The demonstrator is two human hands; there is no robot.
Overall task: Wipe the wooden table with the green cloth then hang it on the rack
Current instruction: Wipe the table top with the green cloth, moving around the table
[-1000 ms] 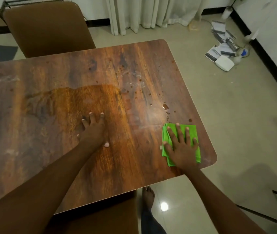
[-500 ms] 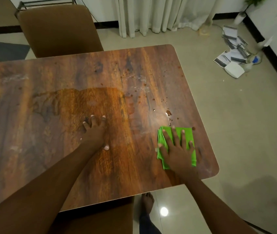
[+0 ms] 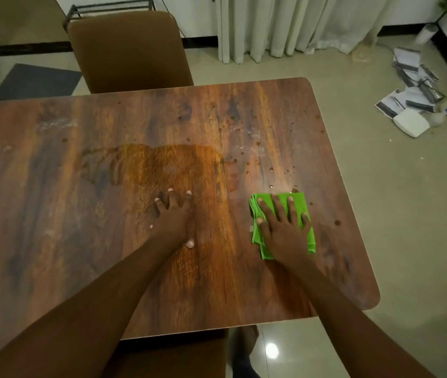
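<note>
A folded green cloth (image 3: 301,203) lies flat on the wooden table (image 3: 53,186), right of centre. My right hand (image 3: 282,227) presses down on it with fingers spread. My left hand (image 3: 173,214) rests flat on the bare wood to the left, fingers apart, holding nothing. Small dark drops and spots (image 3: 271,170) dot the surface just beyond the cloth. A black metal rack (image 3: 107,8) shows behind the far chair, mostly hidden.
A brown chair (image 3: 129,50) stands at the table's far side and another chair seat (image 3: 173,356) below the near edge. Papers and a white box (image 3: 410,122) lie on the floor at right. White curtains (image 3: 285,25) hang behind. A grey mat (image 3: 36,81) lies at left.
My right hand has slid the cloth away from the near right corner, up the table toward the drops. The left hand has stayed in place.
</note>
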